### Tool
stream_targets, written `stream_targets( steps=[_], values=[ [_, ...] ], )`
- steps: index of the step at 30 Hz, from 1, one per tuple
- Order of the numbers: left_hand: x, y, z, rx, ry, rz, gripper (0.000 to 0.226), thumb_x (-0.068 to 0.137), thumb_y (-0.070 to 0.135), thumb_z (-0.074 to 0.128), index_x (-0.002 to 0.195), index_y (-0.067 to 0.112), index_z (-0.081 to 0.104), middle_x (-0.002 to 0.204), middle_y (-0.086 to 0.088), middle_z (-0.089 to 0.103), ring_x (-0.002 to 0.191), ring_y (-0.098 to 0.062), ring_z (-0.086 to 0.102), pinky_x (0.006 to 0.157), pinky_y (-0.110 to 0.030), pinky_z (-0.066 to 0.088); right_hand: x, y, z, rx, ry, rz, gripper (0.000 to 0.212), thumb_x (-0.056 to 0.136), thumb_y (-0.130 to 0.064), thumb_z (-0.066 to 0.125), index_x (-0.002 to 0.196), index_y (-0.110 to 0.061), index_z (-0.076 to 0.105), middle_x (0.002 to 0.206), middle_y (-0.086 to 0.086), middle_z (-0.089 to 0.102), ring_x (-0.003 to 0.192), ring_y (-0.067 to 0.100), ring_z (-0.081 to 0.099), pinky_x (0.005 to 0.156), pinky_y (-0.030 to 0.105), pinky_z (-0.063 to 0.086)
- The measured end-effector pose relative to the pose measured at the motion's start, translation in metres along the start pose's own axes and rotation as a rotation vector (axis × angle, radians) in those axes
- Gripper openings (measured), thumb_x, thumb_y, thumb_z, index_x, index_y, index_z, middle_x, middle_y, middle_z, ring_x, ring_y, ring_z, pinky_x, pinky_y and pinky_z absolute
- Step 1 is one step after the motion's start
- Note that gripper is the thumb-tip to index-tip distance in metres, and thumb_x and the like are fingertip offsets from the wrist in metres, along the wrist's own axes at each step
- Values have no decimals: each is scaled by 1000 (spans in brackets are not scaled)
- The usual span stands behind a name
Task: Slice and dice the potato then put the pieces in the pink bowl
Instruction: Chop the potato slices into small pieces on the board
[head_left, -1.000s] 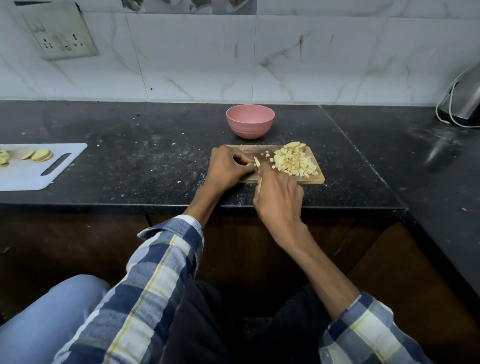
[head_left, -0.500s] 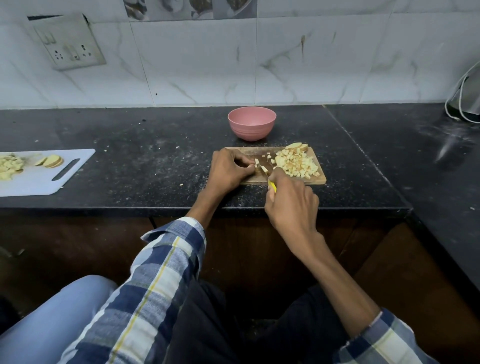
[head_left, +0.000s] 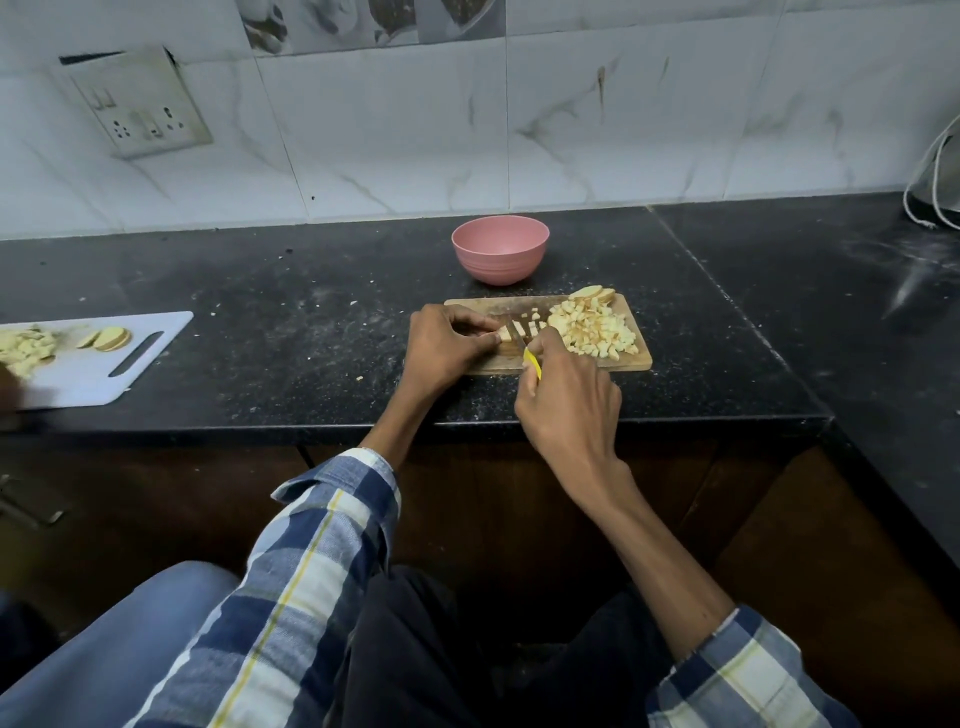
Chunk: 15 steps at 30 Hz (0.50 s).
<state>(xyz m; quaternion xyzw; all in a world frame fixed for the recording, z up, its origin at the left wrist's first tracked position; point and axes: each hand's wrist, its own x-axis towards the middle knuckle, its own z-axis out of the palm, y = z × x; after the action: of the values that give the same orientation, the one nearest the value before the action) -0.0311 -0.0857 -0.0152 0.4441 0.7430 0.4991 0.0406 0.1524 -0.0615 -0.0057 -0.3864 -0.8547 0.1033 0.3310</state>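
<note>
Left hand (head_left: 444, 349) pinching potato strip (head_left: 505, 335), right hand (head_left: 569, 410) gripping knife (head_left: 522, 343) — working on one wooden board (head_left: 545, 364) sitting near counter edge (head_left: 675, 418); one pink bowl (head_left: 500, 249) beyond.

Pink bowl (head_left: 500, 249), black speckled counter (head_left: 311, 322), pale-yellow potato dice (head_left: 592, 327) (yellow knife handle (head_left: 532, 362))

My right hand (head_left: 569, 410) has pulled back toward the near edge, then brought the knife (head_left: 522, 345) in again; its blade now sits against the potato strip (head_left: 505, 335) my left hand (head_left: 447, 348) pinches. A few fresh cubes (head_left: 532, 327) lie beside the blade.
</note>
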Motion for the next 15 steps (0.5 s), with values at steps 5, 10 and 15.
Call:
stream_targets(
  steps=[5,10,15],
  values=[
    [1,-1,1,3,3,19,9,78,10,86,85,15,85,81,6,79,78,-6,74,80,-23,59,2,-8,4,-11,-19,-15,18,97,-20,62,114,-20,55,85,2,67,81,27,67,63,38,47],
    [1,0,2,11,3,52,11,75,3,83,79,13,84,80,6,78,77,-7,74,80,-27,60,6,-16,10,-55,-38,-17,31,96,-15,63,127,-15,58,93,7,70,89,30,68,65,37,42],
    [1,1,4,3,20,70,12,73,2,82,76,13,83,78,7,78,75,-4,73,78,-25,60,7,-18,10,-60,-45,6,35,96,-13,64,130,-14,58,99,8,71,93,31,68,67,36,41]
  ],
)
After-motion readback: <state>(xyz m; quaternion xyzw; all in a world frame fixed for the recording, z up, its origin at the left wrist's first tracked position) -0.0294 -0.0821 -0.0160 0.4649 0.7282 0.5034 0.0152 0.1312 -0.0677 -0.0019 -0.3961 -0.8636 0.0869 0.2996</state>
